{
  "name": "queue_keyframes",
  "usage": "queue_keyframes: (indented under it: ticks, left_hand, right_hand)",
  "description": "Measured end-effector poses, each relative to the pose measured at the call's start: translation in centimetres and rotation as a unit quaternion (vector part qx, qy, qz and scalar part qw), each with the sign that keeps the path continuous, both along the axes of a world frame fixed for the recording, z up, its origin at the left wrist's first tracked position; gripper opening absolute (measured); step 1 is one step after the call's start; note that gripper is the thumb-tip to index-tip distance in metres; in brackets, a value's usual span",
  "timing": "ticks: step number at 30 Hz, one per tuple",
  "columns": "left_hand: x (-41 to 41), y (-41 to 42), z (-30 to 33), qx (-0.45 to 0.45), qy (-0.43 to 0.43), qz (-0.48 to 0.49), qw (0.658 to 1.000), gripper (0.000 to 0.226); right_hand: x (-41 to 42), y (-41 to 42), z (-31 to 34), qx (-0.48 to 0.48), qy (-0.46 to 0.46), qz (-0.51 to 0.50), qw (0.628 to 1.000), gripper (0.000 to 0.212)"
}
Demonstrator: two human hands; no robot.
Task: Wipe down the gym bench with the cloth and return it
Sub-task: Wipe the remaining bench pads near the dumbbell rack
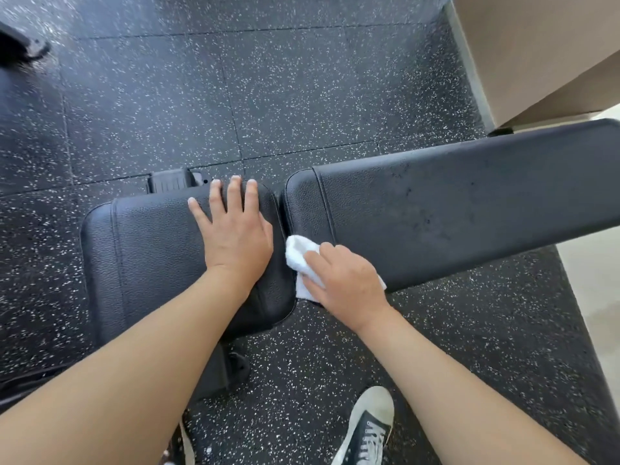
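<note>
1. We're pressing the white cloth (303, 263) w/ our right hand (345, 280) onto the near corner of the long back pad (469, 209), right by the gap between it and the seat pad (157, 246). Fingers are lying fairly flat over the cloth, pushing more than pinching, so it's probably sliding out from under the palm on a fast stroke.
2. Our left hand (236, 236) is resting on the seat pad, fingers straight and spread, holding nothing. We're leaning on it for support; if the seat pad is pivoting at all, we're losing balance.
3. The cloth's edge is hanging off the pad's near side and sitting close to the gap. We're risking it snagging in the gap or dropping onto the speckled floor (201, 95), picking up grit.
4. Dark marks are showing further along the back pad; most of it is looking unwiped, as far as we can judge. Rushing, we're likely missing the far end and the seams.
5. Our shoe (369, 427) is sitting close under the bench; stepping sideways along it, we're risking a trip on the frame.
</note>
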State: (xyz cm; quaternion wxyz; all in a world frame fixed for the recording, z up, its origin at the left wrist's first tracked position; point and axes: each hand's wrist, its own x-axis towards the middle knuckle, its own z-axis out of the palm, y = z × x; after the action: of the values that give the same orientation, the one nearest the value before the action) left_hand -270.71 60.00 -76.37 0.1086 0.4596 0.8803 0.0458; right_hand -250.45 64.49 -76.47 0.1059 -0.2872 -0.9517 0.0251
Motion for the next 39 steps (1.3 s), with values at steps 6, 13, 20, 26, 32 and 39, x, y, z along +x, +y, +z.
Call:
queue_keyframes:
  ticks: [6,13,20,26,32,39]
  left_hand:
    - [-0.8,1.0,1.4,-0.057,0.028,-0.164,0.984,0.067]
    - [4.3,8.5,2.2,0.033,-0.121,-0.086,0.988,0.070]
    - [10.0,13.0,-0.3,0.035,-0.040,0.114,0.992,0.054]
    - [10.4,13.2,-1.5,0.061,0.013,0.129,0.990,0.053]
    - [10.5,13.5,-2.0,0.061,0.042,0.122,0.990,0.052]
    - [10.4,13.6,-2.3,0.064,0.063,0.119,0.989,0.052]
  right_hand:
    - [9.3,4.4,2.2,-0.062,-0.030,-0.090,0.994,0.018]
    - [11.2,-1.1,1.3,-0.181,0.001,-0.289,0.940,0.028]
    - [14.7,4.0,1.3,-0.097,0.062,-0.304,0.946,0.020]
    - [14.2,7.3,-0.2,-0.009,0.100,-0.280,0.955,0.015]
    - [4.1,16.5,-0.9,-0.024,0.173,-0.329,0.928,0.016]
    - [-2.2,23.9,-0.5,-0.053,0.159,-0.305,0.937,0.025]
